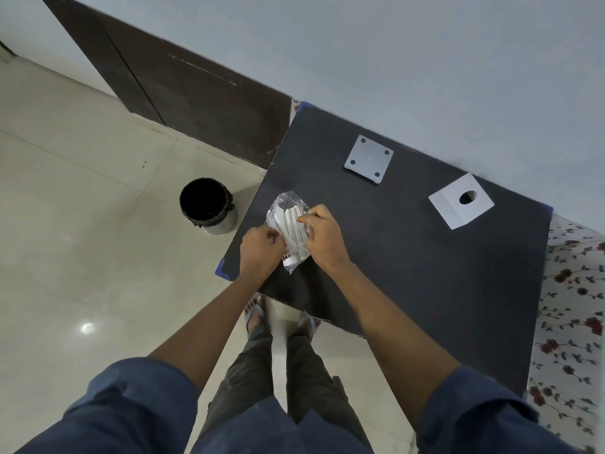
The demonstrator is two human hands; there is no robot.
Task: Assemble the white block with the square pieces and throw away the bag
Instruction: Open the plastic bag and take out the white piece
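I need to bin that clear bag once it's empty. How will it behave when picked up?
The bag is probably floppy: its clear film is crinkled and puckers where both hands, left and right, pinch it. Emptied of its white pieces, it should be very light and might drift rather than drop straight into the bin. The glossy film could be slippery.
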